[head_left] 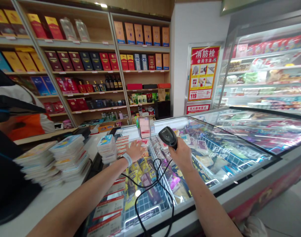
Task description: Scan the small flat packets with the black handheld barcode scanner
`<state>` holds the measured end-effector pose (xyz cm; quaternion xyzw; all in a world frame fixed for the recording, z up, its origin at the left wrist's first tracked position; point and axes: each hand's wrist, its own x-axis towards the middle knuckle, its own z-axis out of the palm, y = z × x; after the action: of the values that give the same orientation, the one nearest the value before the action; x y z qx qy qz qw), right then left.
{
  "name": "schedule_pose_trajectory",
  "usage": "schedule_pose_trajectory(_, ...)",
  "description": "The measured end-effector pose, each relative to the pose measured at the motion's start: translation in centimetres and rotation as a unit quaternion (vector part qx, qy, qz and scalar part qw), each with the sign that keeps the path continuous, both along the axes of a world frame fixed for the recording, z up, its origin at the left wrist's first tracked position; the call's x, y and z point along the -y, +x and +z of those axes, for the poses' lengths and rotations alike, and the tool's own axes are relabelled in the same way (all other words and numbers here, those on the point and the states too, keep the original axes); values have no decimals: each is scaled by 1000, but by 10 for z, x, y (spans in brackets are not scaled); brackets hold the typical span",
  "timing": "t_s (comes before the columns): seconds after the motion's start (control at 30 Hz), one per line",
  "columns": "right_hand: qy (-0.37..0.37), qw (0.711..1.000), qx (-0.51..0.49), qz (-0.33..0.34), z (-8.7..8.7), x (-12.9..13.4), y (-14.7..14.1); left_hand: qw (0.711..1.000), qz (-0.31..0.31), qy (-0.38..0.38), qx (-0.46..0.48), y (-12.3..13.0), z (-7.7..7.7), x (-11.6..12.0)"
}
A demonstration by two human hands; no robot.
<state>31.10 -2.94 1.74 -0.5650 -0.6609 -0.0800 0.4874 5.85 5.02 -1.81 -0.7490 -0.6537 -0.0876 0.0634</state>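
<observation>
A black barcode scanner [168, 136] is gripped in my right hand [183, 154], its head tilted up and forward above the freezer's glass top. From the handle a black cable [137, 197] loops down over the glass toward me. My left hand [135, 150], with a light watch band [127, 159] at the wrist, reaches out with its fingers spread. It is over the left part of the freezer, close to a small red-and-white item [144, 142]; whether they touch I cannot tell. A blurred-out upright item [144, 126] stands just beyond it.
Stacks of flat packs [68, 158] stand on the white counter at left, with a smaller stack [107, 148] nearer my left hand. Price labels [108, 207] line the freezer's left side. Wire baskets [165, 177] hold frozen packets under the glass. Another person's orange clothing [29, 126] shows at left.
</observation>
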Motion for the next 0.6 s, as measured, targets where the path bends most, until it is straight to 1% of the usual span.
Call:
schedule_pose_trajectory(0.07, 0, 1000, 3, 2, 0, 0, 0, 1000, -17, 8, -3, -2, 2, 10)
schedule_pose_trajectory(0.17, -2, 1000, 5, 4, 1, 0, -1, 999, -41, 16, -14, -3, 8, 26)
schedule_pose_trajectory(0.37, -13, 1000, 5, 4, 3, 2, -1, 997, -63, 22, -34, -12, 19, 53)
schedule_pose_trajectory(0.5, -15, 1000, 6, 9, 2, 1, -2, 997, -68, 25, -30, -16, 23, 66)
schedule_pose_trajectory(0.6, -8, 1000, 7, 12, 0, -1, -2, 998, -54, 28, -15, -19, 24, 68)
